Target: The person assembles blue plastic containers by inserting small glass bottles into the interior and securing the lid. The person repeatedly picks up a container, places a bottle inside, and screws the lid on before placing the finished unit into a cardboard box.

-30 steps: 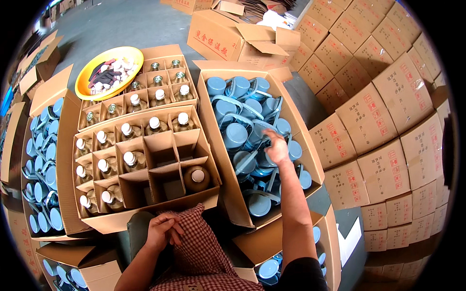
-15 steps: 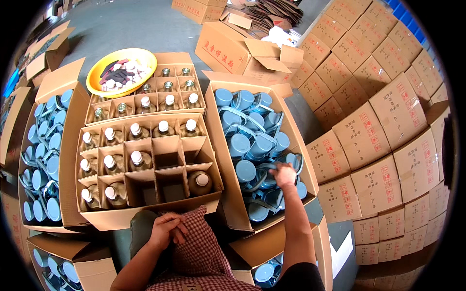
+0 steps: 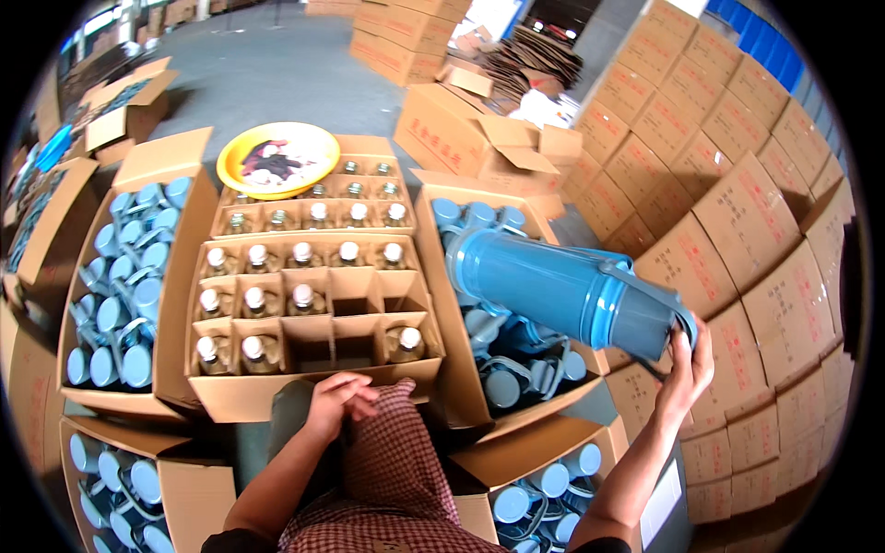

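My right hand (image 3: 687,373) grips a large blue thermos flask (image 3: 530,281) by the strap handle at its cup-lid end. The flask lies tilted in the air, its wide base up and left over the right carton (image 3: 442,369), which holds several more blue flasks (image 3: 502,389). Resting over my checked apron (image 3: 396,461), my left hand (image 3: 341,404) holds nothing visible, its fingers loosely curled and slightly apart. In front of it is a divided carton (image 3: 304,387) with glass liners (image 3: 253,355) capped in white; several of its cells have no liner.
A yellow basin (image 3: 238,184) with white pieces and dark cloth sits on the farther divided carton (image 3: 313,228). More cartons of blue flasks stand at left (image 3: 171,369) and lower left (image 3: 194,479). Stacked sealed cartons (image 3: 747,212) wall off the right. An opened carton (image 3: 442,129) lies beyond.
My right hand has lifted a blue thermos flask out of the right carton and moved right with it. The left hand stays over my lap. The view has shifted, showing more floor beyond.
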Available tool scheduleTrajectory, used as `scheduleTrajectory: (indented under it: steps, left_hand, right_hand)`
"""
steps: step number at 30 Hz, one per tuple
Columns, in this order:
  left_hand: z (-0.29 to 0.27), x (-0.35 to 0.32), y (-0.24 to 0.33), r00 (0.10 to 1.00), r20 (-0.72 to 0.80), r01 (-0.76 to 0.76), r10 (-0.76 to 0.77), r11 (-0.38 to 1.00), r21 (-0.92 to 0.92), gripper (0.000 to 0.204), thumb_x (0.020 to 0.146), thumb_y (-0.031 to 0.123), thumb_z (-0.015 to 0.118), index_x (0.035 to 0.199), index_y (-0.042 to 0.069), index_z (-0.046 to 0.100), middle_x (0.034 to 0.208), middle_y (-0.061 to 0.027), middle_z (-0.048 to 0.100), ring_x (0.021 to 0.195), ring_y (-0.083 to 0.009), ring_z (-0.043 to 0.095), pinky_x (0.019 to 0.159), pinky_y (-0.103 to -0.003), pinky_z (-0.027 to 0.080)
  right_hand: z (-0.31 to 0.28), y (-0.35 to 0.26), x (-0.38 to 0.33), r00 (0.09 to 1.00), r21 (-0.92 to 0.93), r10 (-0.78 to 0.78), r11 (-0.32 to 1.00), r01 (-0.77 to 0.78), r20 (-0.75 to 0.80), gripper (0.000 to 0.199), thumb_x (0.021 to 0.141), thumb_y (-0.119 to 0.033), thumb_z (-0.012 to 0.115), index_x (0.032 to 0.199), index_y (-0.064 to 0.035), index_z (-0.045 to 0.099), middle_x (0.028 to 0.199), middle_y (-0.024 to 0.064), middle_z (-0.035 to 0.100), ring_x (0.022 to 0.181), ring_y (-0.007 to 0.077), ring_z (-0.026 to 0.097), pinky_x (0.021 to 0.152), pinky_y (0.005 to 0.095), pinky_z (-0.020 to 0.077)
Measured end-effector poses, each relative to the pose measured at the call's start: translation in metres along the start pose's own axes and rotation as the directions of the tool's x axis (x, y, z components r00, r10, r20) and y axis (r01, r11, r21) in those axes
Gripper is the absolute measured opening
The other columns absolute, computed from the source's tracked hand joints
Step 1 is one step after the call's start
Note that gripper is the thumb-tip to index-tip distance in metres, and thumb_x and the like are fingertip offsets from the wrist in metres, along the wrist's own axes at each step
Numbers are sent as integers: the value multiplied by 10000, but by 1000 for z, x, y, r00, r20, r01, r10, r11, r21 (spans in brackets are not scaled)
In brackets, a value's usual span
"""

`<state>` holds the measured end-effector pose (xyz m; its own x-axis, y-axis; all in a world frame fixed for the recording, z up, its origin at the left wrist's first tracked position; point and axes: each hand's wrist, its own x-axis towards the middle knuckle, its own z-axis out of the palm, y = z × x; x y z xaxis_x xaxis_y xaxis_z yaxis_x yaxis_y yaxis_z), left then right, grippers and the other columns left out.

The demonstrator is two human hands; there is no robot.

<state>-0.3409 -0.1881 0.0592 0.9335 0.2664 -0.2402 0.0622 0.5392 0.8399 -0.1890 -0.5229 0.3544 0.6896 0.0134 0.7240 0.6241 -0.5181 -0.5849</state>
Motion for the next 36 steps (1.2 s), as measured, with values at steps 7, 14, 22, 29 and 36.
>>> scheduleTrajectory:
  steps: [7, 14, 22, 29, 36]
  left_hand:
    - [-46, 30, 37, 753, -505, -616, 421, 722, -316, 327, 973, 249, 452, 1196, 24, 535, 960, -88, 642, 786, -180, 623, 663, -302, 525]
    - [-114, -49, 84, 789, -551, -544, 271, 724, -424, 300, 965, 240, 459, 1142, 17, 553, 920, -82, 634, 769, -174, 617, 671, -313, 527]
    - [-102, -70, 59, 875, -311, -169, 372, 835, 524, 251, 957, 163, 472, 1123, -2, 561, 984, -113, 636, 841, -182, 619, 730, -300, 524]
    - [-89, -27, 12, 961, -233, -224, 152, 919, -325, 292, 963, 155, 473, 1189, -21, 529, 1079, -129, 631, 943, -196, 610, 797, -317, 511]
    - [-66, -12, -9, 833, 95, -536, 545, 755, 377, 304, 886, 199, 587, 1138, 32, 617, 1020, -107, 673, 859, -176, 644, 803, -324, 511]
  right_hand:
    - [114, 42, -150, 652, 568, 585, 358, -741, 482, 394, 869, -453, 611, 992, -79, 585, 762, -15, 555, 569, 105, 490, 479, 233, 363]
    - [154, -35, -285, 314, 343, 201, -135, -929, 928, 412, 889, -259, 605, 1185, 2, 490, 1101, 183, 608, 1015, 382, 592, 898, 483, 480]
    - [102, 65, -317, -462, -497, 213, 156, -854, 861, 334, 892, -239, 589, 1131, -17, 516, 1115, 186, 610, 975, 338, 604, 854, 455, 503]
    - [92, -82, -151, 188, 272, -196, 682, -679, 962, 146, 841, -82, 644, 984, -58, 621, 983, 156, 669, 873, 211, 643, 730, 305, 526]
    - [182, -151, -85, 726, 564, -468, 815, 134, 504, 373, 878, -242, 537, 1125, 37, 560, 1292, 159, 526, 1233, 255, 474, 1057, 374, 321]
